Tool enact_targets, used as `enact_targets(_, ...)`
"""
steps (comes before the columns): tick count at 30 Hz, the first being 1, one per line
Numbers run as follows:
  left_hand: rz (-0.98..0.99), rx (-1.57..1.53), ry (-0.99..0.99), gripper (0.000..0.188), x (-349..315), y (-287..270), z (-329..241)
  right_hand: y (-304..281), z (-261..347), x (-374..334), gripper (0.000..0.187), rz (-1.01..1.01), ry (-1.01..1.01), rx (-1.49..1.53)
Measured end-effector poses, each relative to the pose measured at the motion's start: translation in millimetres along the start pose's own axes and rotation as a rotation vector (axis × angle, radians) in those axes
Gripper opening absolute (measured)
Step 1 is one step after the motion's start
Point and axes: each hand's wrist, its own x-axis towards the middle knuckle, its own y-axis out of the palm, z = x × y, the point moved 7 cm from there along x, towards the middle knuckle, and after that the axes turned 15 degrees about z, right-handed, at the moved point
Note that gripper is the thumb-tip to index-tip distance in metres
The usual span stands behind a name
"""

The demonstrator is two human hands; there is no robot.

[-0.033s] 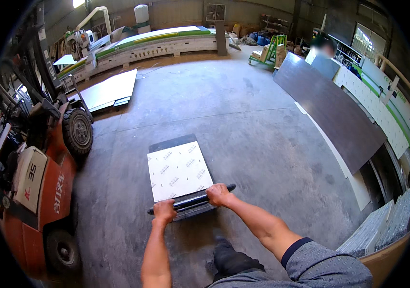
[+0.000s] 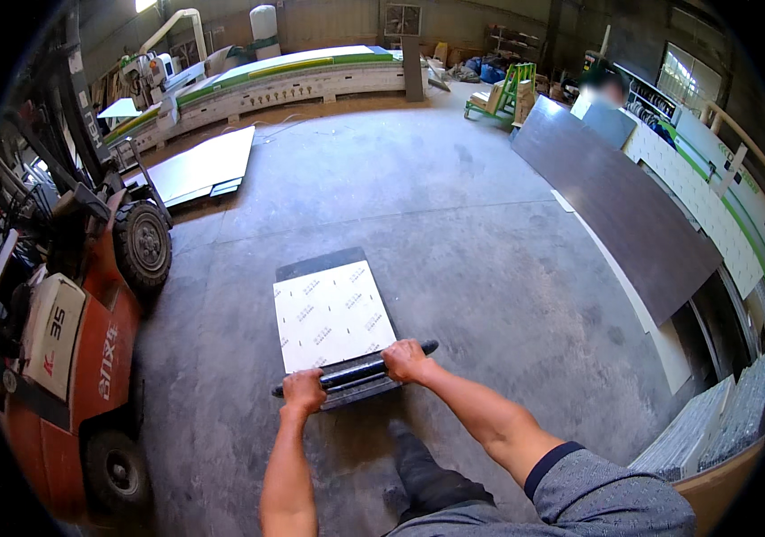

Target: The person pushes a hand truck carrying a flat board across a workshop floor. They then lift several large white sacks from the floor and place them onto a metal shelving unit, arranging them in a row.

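Observation:
In front of me stands a dark platform cart (image 2: pixel 322 261) with a black push handle (image 2: pixel 354 372) across its near end. My left hand (image 2: pixel 304 391) is closed around the handle near its left end. Toward the right end, my right hand (image 2: pixel 406 361) wraps the same bar. A white printed panel (image 2: pixel 333 315) lies flat on the cart's deck, just beyond the handle. The deck shows as a dark strip past the panel's far edge.
An orange forklift (image 2: pixel 101 358) stands close on the left. Beyond it, white sheets (image 2: pixel 199 167) lie low by a long machine bed (image 2: pixel 284 89). On the right lean a large dark board (image 2: pixel 615 201) and wrapped panels (image 2: pixel 687 425). A person (image 2: pixel 608 116) is at the far right, near a green wheeled rack (image 2: pixel 512 94).
My leg below the cart has swung a little forward. The hands, handle and cart have shifted very slightly left in view; the grip is the same.

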Motion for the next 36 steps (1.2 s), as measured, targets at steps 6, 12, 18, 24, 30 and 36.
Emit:
enact_targets(6,0.01,0.075,-0.038,0.022,117,-78,49,-53,-30,132,0.013,-0.058,-0.05,0.079)
enact_targets(12,0.043,0.09,-0.044,0.023,234,-120,107,-80,-52,262,0.05,0.112,-0.125,0.125)
enact_targets(18,-0.033,0.067,-0.09,0.021,382,-141,172,-111,-101,404,0.071,0.246,-0.121,0.175)
enact_targets(24,-0.036,0.072,-0.053,0.018,513,-206,186,-153,-158,517,0.072,0.208,-0.063,0.244)
enact_targets(30,-0.041,0.124,-0.004,0.012,652,-281,235,-217,-202,659,0.072,0.15,-0.048,0.208)
enact_targets(36,0.012,0.142,0.053,0.015,804,-339,255,-273,-269,776,0.065,0.049,-0.007,0.228)
